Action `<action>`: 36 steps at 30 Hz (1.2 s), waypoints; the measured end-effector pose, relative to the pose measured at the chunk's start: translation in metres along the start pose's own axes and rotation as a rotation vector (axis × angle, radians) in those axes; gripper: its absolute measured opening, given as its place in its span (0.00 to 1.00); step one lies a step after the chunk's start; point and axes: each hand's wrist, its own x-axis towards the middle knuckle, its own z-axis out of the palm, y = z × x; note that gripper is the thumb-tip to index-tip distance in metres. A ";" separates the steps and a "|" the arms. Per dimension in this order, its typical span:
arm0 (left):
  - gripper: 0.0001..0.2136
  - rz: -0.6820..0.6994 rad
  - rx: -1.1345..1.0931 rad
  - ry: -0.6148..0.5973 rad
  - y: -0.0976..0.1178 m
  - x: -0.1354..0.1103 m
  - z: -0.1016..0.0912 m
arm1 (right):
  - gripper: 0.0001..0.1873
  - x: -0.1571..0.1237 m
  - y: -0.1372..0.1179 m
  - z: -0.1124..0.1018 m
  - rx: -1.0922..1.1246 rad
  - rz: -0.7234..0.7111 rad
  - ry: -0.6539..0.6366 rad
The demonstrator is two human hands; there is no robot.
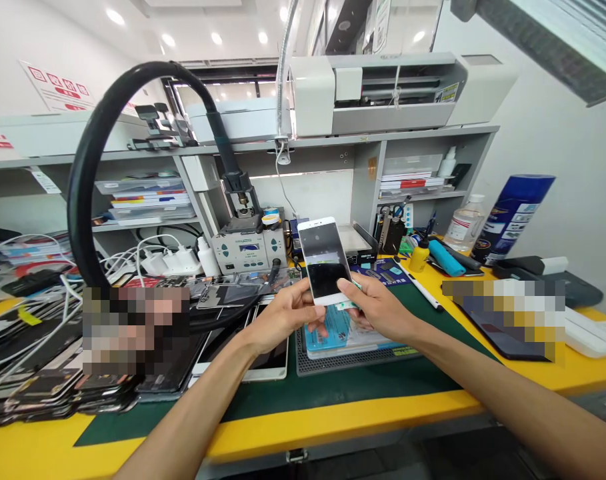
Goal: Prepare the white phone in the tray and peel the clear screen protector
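A white smartphone [325, 257] is held up, tilted, over the bench in both hands, its dark glossy screen facing me. My left hand [290, 308] grips its lower left edge, with the thumb along the bottom. The thumb of my right hand [370, 303] presses on the lower right of the screen, and the fingers curl behind. A small white piece with green marks [345, 305] sticks out by the right fingers; what it is I cannot tell. Below the hands, a blue and clear flat packet [333, 337] rests on a grey perforated pad [307, 365].
Stacked phone parts [37, 380] and white tablets [265, 373] lie to the left. A hot-air station [250, 250] with a thick black hose [80, 167] stands behind. At right are a yellow bottle [419, 257], a blue spray can [515, 213] and a dark tablet [503, 327].
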 end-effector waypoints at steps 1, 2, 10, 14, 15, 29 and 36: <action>0.12 -0.004 -0.026 0.006 0.000 0.000 0.000 | 0.24 0.000 0.001 0.000 -0.001 -0.006 0.005; 0.10 -0.007 -0.052 0.013 0.001 0.000 0.001 | 0.24 0.000 0.002 0.000 0.000 -0.015 0.012; 0.07 -0.047 -0.058 0.100 0.006 0.000 0.005 | 0.23 0.000 0.007 0.000 -0.004 -0.031 0.037; 0.08 -0.038 -0.068 0.103 0.005 0.001 0.005 | 0.21 -0.001 0.008 0.001 -0.048 -0.071 0.056; 0.08 -0.035 -0.069 0.104 0.004 0.001 0.005 | 0.21 -0.001 0.008 0.002 -0.073 -0.092 0.068; 0.07 0.008 -0.182 0.026 0.004 0.001 0.000 | 0.22 -0.001 0.008 0.000 0.031 -0.047 0.036; 0.10 0.010 -0.164 0.057 0.004 0.002 -0.001 | 0.22 -0.001 0.008 -0.001 0.068 -0.041 0.018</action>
